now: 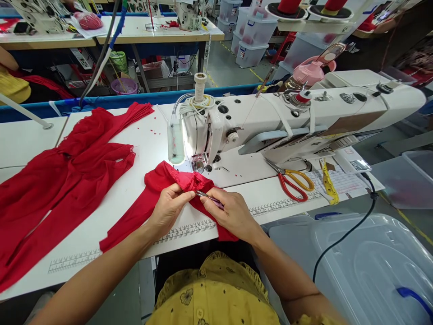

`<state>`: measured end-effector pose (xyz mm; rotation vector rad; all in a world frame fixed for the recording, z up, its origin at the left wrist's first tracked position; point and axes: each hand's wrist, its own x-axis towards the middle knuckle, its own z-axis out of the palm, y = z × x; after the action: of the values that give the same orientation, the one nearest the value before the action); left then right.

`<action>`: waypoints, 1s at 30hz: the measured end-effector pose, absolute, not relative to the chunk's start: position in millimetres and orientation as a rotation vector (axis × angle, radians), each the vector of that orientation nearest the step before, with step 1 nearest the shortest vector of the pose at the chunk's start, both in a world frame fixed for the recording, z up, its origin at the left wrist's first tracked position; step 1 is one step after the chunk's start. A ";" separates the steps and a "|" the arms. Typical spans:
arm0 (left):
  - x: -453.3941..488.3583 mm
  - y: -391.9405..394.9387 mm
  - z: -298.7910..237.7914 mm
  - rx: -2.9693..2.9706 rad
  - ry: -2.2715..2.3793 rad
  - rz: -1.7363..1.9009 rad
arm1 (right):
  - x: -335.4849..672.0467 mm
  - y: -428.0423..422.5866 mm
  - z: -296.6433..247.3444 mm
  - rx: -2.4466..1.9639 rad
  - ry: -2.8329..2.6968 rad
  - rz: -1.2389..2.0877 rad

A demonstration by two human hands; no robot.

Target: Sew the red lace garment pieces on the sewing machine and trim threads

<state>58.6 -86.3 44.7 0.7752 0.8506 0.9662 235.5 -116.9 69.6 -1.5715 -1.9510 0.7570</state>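
Observation:
A red fabric piece [152, 194] lies bunched in front of the sewing machine [216, 131], with one tail hanging over the table's front edge. My left hand [173, 205] pinches its gathered seam between thumb and fingers. Closed around a small purple-handled tool [216, 202] with a metal tip, my right hand [233, 212] brings the tip to the cloth beside my left thumb. Whether the tool is snips or a seam ripper is hidden by the fingers. Just behind both hands is the machine's needle area [199, 164].
More red garment pieces [81, 167] spread across the left of the table. Scissors [291, 178] with red and orange handles and a yellow tape measure [328, 183] lie at the right. A lidded plastic bin [365, 262] stands at front right, crossed by a black cable [352, 243].

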 end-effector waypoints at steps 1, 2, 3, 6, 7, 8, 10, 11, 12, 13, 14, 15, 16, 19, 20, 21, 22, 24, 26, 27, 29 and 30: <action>58.5 -86.3 44.9 0.775 0.857 0.966 | 235.9 -116.6 69.4 -1.570 -1.954 0.761; 58.4 -86.3 45.2 0.773 0.865 0.968 | 236.3 -116.1 69.1 -1.567 -1.953 0.767; 58.3 -86.3 45.4 0.771 0.871 0.970 | 236.5 -115.6 68.7 -1.561 -1.949 0.779; 58.0 -86.4 45.6 0.768 0.874 0.970 | 236.9 -114.0 67.2 -1.529 -1.918 0.849; 58.0 -86.4 45.5 0.769 0.873 0.968 | 236.8 -113.6 66.8 -1.517 -1.903 0.876; 58.0 -86.5 45.3 0.771 0.872 0.968 | 236.5 -113.4 66.5 -1.508 -1.888 0.898; 58.2 -86.7 45.2 0.775 0.874 0.969 | 235.3 -113.4 66.5 -1.509 -1.864 0.912; 58.4 -86.8 45.3 0.774 0.877 0.971 | 234.5 -113.7 66.8 -1.518 -1.863 0.901; 58.7 -86.8 45.6 0.771 0.882 0.972 | 233.7 -114.1 67.3 -1.534 -1.866 0.876; 59.0 -86.9 46.1 0.768 0.888 0.973 | 232.9 -114.5 67.9 -1.550 -1.873 0.847; 59.4 -86.9 46.7 0.765 0.893 0.977 | 232.1 -114.9 68.6 -1.564 -1.881 0.818; 59.7 -86.8 47.3 0.765 0.898 0.978 | 231.6 -115.2 69.3 -1.573 -1.885 0.798; 60.0 -86.7 47.8 0.767 0.900 0.980 | 231.3 -115.3 70.0 -1.576 -1.887 0.788; 60.1 -86.0 48.3 0.780 0.898 0.978 | 231.7 -114.6 71.1 -1.572 -1.870 0.818; 59.8 -85.9 48.1 0.785 0.896 0.976 | 232.1 -114.1 71.1 -1.566 -1.859 0.844; 59.5 -85.9 47.8 0.789 0.895 0.974 | 232.6 -113.6 70.9 -1.557 -1.847 0.876; 59.2 -85.9 47.4 0.792 0.895 0.973 | 233.2 -113.2 70.5 -1.547 -1.835 0.909; 58.7 -86.3 46.9 0.788 0.899 0.969 | 234.0 -112.6 69.1 -1.531 -1.811 0.955; 58.6 -86.7 47.0 0.776 0.901 0.966 | 234.3 -112.4 67.1 -1.521 -1.795 0.959; 58.6 -86.9 47.2 0.770 0.901 0.967 | 234.3 -112.3 66.0 -1.517 -1.789 0.954; 59.0 -86.8 47.8 0.765 0.898 0.969 | 234.2 -112.0 64.2 -1.505 -1.781 0.958; 59.2 -86.6 48.2 0.765 0.896 0.970 | 234.2 -111.9 63.6 -1.498 -1.777 0.971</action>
<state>59.2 -86.6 48.2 0.7655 0.8960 0.9703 234.2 -111.9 63.6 -1.4976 -1.7768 0.9706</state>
